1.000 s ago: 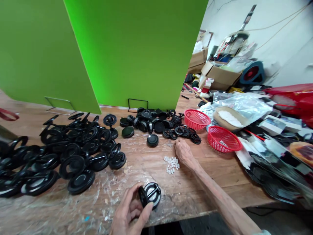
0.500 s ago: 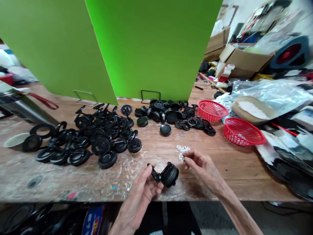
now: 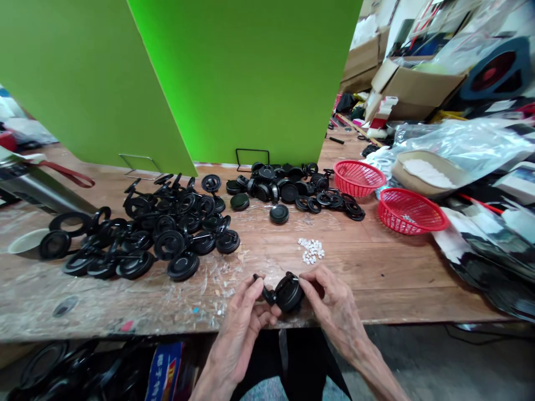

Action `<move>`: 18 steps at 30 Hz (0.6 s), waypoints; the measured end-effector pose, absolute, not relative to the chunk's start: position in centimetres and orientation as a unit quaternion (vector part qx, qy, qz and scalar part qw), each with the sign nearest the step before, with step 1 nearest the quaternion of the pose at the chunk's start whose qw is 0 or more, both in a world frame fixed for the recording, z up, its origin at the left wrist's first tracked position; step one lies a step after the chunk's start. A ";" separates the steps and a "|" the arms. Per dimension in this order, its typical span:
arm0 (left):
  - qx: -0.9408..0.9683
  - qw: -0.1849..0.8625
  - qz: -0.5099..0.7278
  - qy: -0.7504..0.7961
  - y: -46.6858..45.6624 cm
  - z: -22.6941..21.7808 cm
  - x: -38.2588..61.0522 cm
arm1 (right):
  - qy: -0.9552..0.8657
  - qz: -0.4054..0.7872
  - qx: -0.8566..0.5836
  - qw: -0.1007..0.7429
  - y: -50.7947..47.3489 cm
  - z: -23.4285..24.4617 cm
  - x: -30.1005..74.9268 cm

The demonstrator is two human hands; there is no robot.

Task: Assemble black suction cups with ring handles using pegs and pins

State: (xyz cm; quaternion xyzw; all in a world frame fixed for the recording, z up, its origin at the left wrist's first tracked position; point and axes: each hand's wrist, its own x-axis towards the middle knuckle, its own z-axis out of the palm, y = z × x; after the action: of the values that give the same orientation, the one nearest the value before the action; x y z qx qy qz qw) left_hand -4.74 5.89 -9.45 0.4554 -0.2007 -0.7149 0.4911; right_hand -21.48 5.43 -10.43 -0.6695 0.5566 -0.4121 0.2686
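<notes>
**A:** Since half a second ago, the right hand (image 3: 334, 303) has left the little heap of white pieces (image 3: 311, 250) and come back to the black hinged part (image 3: 288, 292). Both hands now meet at the near edge of the tabletop (image 3: 397, 278).

**B:** How does each grip stand?

**A:** The left hand (image 3: 242, 320) is closed round the part from the left, thumb on its hinge side. The right fingertips are pinched together against its upper rim. Whether a white piece sits between them is too small to tell.

**B:** So what makes this go well?

**A:** I'd judge a steady left hold with the open face tilted toward the eyes, and only the right fingertips moving. Working low over the wood seems wise, since anything dropped could roll off the near edge.

**B:** And around them?

**A:** Big black heap (image 3: 167, 228) toward the left, smaller heap (image 3: 288, 186) at the back by the green screen (image 3: 234, 78), two red baskets (image 3: 412, 210) toward the right.
</notes>
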 end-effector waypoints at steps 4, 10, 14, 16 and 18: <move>0.483 0.487 -0.682 -0.254 6.2 -9.6 -4.6 | 0.562 -0.396 -0.686 0.239 5.7 -10.9 -21.3; 0.520 0.501 -0.619 -0.310 6.5 -10.0 -4.8 | 0.559 -0.395 -0.692 0.230 5.6 -11.9 -21.0; 0.528 0.501 -0.601 -0.329 6.5 -9.9 -5.1 | 0.561 -0.382 -0.699 0.225 5.7 -12.3 -20.8; 0.529 0.496 -0.603 -0.333 6.4 -9.9 -5.2 | 0.570 -0.365 -0.701 0.224 5.7 -12.7 -20.5; 0.542 0.489 -0.596 -0.334 6.4 -10.0 -5.1 | 0.575 -0.348 -0.707 0.218 5.6 -13.2 -20.1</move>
State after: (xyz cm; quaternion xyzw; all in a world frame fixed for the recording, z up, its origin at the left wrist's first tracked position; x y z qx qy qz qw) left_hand -5.09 6.38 -10.01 0.5418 -0.3335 -0.5965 0.4893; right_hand -20.11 5.62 -13.25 -0.7074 0.5755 -0.3477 0.2179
